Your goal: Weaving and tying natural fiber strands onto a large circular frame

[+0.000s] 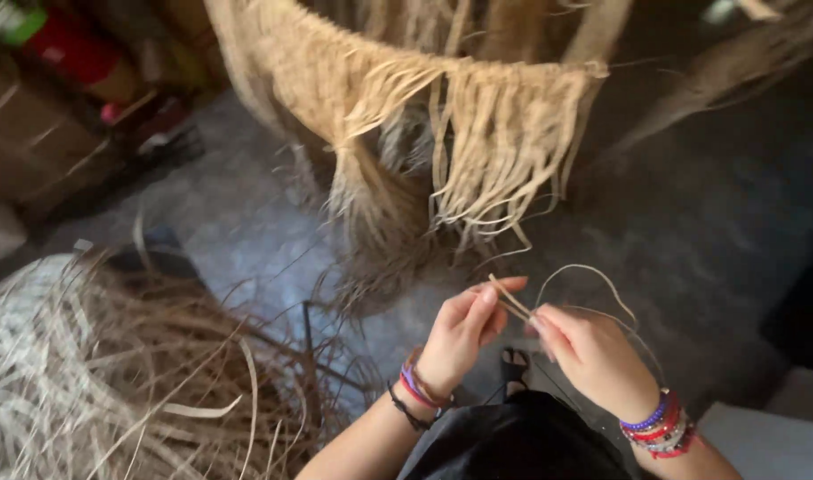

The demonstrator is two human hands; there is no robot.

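Observation:
My left hand (462,331) and my right hand (591,354) meet in front of me, both pinching a thin pale fibre strip (511,300). The strip's long end loops up and round to the right of my right hand as a fine strand (602,277). Both wrists wear several coloured bead bracelets. Above my hands hangs a sheet of woven straw with a long loose fringe (504,142), apart from my fingers.
A big heap of dry loose fibres (95,373) lies at the lower left. Grey concrete floor (247,222) spreads between. Dark clutter with a red object (69,44) sits at the upper left. My dark-clothed lap (522,440) and a sandalled foot (515,366) show below.

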